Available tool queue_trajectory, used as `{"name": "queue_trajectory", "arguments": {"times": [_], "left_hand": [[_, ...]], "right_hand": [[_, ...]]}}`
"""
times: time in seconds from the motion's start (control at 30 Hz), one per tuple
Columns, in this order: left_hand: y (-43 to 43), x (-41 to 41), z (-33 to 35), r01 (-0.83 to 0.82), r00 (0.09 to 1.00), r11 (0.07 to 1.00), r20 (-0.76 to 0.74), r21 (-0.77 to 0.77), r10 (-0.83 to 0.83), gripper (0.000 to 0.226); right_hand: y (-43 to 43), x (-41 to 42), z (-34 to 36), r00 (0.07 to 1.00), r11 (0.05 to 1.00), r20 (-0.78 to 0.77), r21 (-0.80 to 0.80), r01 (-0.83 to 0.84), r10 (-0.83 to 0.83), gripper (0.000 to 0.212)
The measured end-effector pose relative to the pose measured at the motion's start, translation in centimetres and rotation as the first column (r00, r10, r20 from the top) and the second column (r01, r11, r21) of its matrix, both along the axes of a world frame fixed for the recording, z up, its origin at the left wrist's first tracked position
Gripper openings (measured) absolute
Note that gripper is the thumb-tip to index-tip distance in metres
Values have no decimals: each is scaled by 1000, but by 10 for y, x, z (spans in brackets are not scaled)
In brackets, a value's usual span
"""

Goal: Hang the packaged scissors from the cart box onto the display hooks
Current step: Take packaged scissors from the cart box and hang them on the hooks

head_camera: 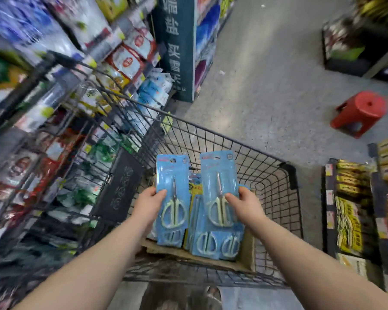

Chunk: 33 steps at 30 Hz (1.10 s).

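Left hand (149,198) is clamping its grip on the left pack (173,182); right hand (246,203) on the right pack (218,175). Keeping hang-holes (173,160) at twelve o'clock should ease hooking.

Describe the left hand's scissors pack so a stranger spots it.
Find the wire cart in the aisle, then the cardboard box inside it. Of two blue packs raised above it, it is the left pack, gripped by the left hand.

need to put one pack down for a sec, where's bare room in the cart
Free: wire floor of the cart, between the cardboard box and its right wall. Crowded: the box, full of scissors packs.
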<state>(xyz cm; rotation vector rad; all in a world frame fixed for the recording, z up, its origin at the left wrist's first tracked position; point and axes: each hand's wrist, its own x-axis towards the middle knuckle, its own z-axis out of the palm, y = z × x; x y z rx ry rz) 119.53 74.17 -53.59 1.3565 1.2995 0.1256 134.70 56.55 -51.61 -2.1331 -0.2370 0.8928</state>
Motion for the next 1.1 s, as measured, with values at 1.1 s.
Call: {"name": "queue_trajectory", "arguments": {"times": [1.1], "left_hand": [[-50,-304,204,-739,660,648,389,185,642,20]], "right_hand": [[103,-240,185,745,684,195,302,-664,638,25]]}}
